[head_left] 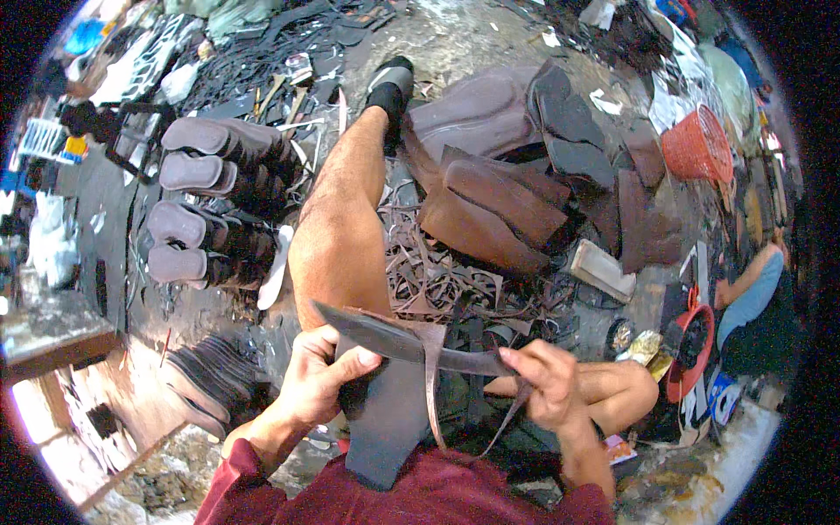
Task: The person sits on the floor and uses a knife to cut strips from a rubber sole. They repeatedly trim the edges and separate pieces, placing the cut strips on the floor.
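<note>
Above my lap, my left hand (319,376) grips the broad end of a long dark sole-like piece (376,335), thumb on top. The piece is tilted, its pointed tip beyond my fingers. My right hand (547,381) is closed at its narrow right end, fingers bent in a pinch. A thin brown strip (431,394) hangs in a loop from the middle of the piece towards my right hand. Below my left hand, a flat dark grey sheet (385,429) rests against my maroon shirt. Whether my right fingers hold a tool too is hidden.
Curled offcuts (446,280) lie between my legs. Stacked dark soles (201,241) stand at the left, more soles (206,381) nearer. Brown sheets (499,214) with sole outlines spread ahead. A red basket (698,147), a pale block (604,270) and another person's arm (752,276) are at the right.
</note>
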{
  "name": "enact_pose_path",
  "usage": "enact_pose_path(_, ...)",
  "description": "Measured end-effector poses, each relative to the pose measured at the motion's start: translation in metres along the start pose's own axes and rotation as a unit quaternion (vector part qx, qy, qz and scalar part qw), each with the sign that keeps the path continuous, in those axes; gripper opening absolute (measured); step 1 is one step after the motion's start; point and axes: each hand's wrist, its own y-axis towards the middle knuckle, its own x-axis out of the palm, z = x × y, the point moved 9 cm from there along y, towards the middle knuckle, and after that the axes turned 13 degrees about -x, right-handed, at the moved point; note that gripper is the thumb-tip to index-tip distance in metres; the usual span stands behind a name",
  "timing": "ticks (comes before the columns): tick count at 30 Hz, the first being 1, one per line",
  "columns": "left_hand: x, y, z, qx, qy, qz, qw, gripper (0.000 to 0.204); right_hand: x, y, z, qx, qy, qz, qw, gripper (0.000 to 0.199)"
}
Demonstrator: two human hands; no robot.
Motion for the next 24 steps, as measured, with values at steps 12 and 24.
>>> enact_pose_path(12,0.026,0.003,0.005,-0.044,0.182,-0.021,0.982,0.031,0.004,0.126,-0.021,-0.113,0.035,-0.204,0.972,0.054)
enact_pose_path(24,0.071,0.029,-0.023,0.108,-0.193,-0.058,0.974,0.059,-0.037,0.023,-0.015,0.078,0.104,0.200,0.971,0.052)
